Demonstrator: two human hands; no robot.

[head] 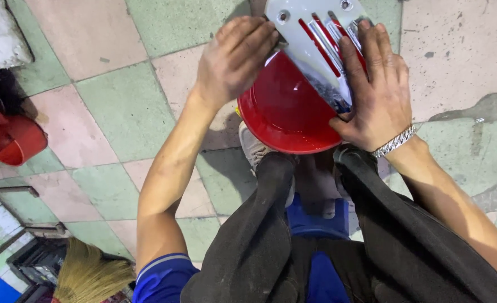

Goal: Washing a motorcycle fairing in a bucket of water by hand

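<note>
Both hands press a slotted chrome plate (321,45) onto the red cover (285,112) held over the knees above the tiled floor (119,112): left hand (234,59) fingers together, right hand (374,84) spread flat; looks like lining-up stage, next prob. needs steady hold w/ holes matched.

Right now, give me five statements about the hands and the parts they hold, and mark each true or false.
1. Both hands rest on a chrome slotted plate laid over a glossy red cover. True.
2. The right hand wears a silver chain bracelet at the wrist. True.
3. The left hand holds a screwdriver. False: no tool shows in it; it grips the plate's left edge.
4. The floor is bare wood planks. False: it is worn green and pink tiles.
5. A straw broom lies at the lower left. True.
</note>
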